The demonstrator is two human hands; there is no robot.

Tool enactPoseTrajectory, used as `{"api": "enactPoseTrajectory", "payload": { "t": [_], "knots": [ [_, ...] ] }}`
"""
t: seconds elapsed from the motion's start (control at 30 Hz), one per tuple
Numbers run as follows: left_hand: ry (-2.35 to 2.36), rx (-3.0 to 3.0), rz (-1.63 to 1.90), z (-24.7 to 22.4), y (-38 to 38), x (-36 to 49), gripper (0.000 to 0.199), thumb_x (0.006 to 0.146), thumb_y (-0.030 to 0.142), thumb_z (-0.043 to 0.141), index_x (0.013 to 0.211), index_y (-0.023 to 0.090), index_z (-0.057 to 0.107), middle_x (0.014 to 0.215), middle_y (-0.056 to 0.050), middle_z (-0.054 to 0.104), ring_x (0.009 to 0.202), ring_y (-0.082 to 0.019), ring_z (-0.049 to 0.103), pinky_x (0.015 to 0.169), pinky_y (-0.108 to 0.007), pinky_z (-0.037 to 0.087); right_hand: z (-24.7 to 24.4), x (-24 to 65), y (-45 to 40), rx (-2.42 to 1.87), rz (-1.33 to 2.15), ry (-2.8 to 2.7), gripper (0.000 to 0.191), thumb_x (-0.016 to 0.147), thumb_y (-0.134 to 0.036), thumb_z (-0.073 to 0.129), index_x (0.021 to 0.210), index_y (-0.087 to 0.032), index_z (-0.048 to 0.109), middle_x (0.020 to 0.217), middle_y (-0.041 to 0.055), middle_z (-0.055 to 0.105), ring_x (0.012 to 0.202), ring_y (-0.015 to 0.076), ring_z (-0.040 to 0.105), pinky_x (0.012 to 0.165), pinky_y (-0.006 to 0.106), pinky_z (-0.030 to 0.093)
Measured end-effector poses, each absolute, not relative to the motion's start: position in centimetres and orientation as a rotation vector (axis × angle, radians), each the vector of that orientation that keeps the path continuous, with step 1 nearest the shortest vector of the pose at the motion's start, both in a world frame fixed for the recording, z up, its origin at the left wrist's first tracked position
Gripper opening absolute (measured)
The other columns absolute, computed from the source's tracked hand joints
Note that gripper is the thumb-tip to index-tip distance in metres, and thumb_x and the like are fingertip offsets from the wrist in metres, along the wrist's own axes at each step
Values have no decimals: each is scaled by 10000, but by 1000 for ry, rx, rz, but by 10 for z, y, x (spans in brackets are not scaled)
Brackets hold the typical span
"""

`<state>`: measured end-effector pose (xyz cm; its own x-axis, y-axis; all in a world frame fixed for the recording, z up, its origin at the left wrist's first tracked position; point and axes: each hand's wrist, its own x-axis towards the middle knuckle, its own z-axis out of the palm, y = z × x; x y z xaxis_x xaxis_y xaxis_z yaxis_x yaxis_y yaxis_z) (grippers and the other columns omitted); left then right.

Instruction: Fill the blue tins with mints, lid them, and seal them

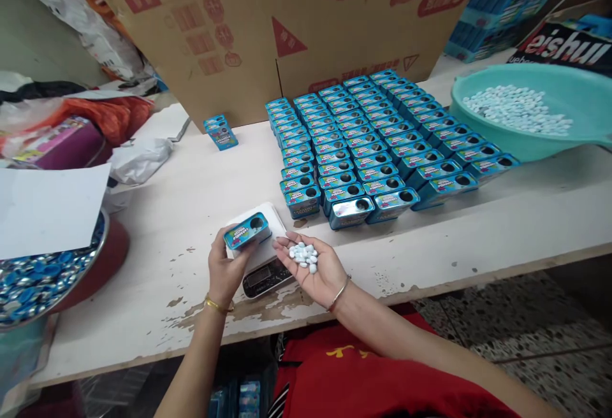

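Observation:
My left hand (227, 268) grips a blue tin (245, 232) with a round hole in its top, held over the white plate of a digital scale (272, 220). To the right of the tin, my right hand (320, 271) is palm up and cupped, with a small heap of pale candies (304, 255) in it. Its fingertips reach over the scale, close to the tin. The dark display panel (261, 278) of the scale shows below the hands. Rows of blue tins (354, 144) with open holes stand just beyond.
A turquoise basin (516, 141) of pale candies sits at the right. A large cardboard box (287, 29) stands behind the tins. One blue tin (220, 132) stands apart. At the left, a red bowl (112, 265) holds blue and silver pieces, partly under white paper (52, 208).

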<state>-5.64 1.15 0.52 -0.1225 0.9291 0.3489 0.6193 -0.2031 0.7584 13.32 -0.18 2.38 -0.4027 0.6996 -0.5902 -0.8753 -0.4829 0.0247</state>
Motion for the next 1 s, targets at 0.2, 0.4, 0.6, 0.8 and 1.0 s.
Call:
{"api": "enactPoseTrajectory", "payload": {
  "t": [0.2, 0.4, 0.6, 0.8, 1.0],
  "knots": [
    [1784, 1876, 1225, 6, 13, -63, 585, 741, 375, 723, 1243, 206, 476, 1179, -89, 573, 1081, -228, 559, 917, -374, 460, 23, 146, -13, -661, 2051, 384, 242, 905, -148, 399, 972, -77, 621, 948, 143, 718, 953, 199, 695, 817, 306, 574],
    [1683, 2329, 1175, 36, -37, -12, 432, 815, 231, 643, 1223, 234, 499, 1074, -86, 586, 1021, -213, 558, 883, -375, 475, 16, 158, -31, -687, 2083, 405, 250, 904, -180, 434, 1022, -68, 624, 1038, 153, 706, 1002, 214, 680, 839, 322, 567],
    [1345, 2278, 695, 21, -73, 55, 183, 895, 180, 472, 1034, 175, 590, 987, -102, 572, 882, -181, 556, 755, -321, 513, 8, 167, -46, -735, 2089, 374, 233, 871, -170, 460, 958, -102, 665, 938, 110, 733, 973, 194, 684, 894, 356, 544],
    [1376, 2263, 747, 15, -71, 62, 155, 908, 172, 439, 865, 164, 588, 914, -80, 565, 819, -161, 543, 716, -287, 506, 5, 171, -49, -723, 2064, 328, 185, 816, -165, 510, 875, -129, 682, 912, 97, 737, 1027, 221, 667, 945, 402, 518],
    [1301, 2198, 879, 17, -69, 55, 142, 908, 138, 443, 952, 172, 574, 945, -74, 572, 876, -153, 556, 788, -287, 510, 6, 173, -48, -744, 2040, 356, 222, 844, -133, 465, 885, -105, 681, 886, 110, 734, 957, 191, 691, 851, 316, 565]
  ]
}}
